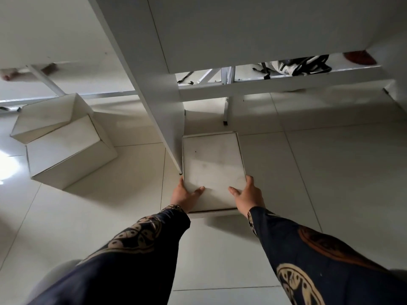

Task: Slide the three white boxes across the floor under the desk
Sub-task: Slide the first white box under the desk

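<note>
Patterned sleeves [132,256] nearest; left hand [184,195], right hand [248,197] grip clamped on white box [212,164], fingertips hidden behind edges.

Three white boxes: box one [213,168], box two [68,155], box three [50,119]. One desk [242,29], two hands, perhaps one bag [301,66].

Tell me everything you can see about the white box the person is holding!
The white box is flat and rectangular, and looks like cardboard, with a closed lid and a few small dark smudges on top. It lies flat on the pale tiled floor, its far end just under the desk. Its left edge runs right beside the desk's white side panel. The left hand grips its near left corner and the right hand its near right corner, thumbs on the lid.
</note>
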